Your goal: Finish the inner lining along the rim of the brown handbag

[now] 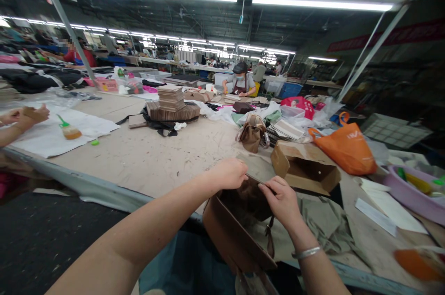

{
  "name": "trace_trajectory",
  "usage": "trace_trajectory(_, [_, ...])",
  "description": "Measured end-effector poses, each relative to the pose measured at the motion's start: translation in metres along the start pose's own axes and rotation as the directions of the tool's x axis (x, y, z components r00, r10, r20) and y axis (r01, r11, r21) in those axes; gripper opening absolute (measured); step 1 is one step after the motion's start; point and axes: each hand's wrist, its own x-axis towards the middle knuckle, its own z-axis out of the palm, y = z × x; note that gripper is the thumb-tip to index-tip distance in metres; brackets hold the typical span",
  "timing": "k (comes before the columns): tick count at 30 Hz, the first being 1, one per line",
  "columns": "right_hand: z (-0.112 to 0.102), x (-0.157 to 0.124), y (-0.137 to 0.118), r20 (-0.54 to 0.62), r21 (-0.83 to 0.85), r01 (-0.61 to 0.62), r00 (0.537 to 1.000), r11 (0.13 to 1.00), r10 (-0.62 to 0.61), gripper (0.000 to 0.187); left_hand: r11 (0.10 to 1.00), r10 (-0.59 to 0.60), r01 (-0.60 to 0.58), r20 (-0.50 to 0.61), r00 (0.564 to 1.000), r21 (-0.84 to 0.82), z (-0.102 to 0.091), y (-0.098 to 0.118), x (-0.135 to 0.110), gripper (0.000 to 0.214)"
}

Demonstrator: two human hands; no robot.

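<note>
A brown bag, perhaps a backpack, leans open at the near table edge, just in front of my lap. The fingers of my left hand are closed on the far side of its upper edge. My right hand, with a metal bangle at the wrist, pinches the same edge a little to the right, thumb against fingertips. Between the two hands the dark inside of the bag shows. A strap with a small buckle hangs below my right hand. Crumpled grey-green cloth lies beside that wrist.
An open cardboard box, an orange bag and a lilac basin stand to the right. Beyond my hands sits another brown bag. Stacked brown pieces lie farther back. At left, a co-worker's hands are near a glue bottle.
</note>
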Motion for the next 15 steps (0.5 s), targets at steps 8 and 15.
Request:
trace_trajectory(8, [-0.001,-0.002,-0.003,0.025,-0.101,0.007,1.000,0.995,-0.004,0.032,0.998,-0.058,0.057,-0.039,0.998,-0.010,0.005,0.006,0.001,0.022])
trace_trajectory(15, [-0.013,0.000,-0.016,0.121,-0.264,0.038,0.993,0.964,-0.006,0.030,0.997,-0.070,0.069,-0.026,0.997,-0.022,0.006,0.005,0.000,0.021])
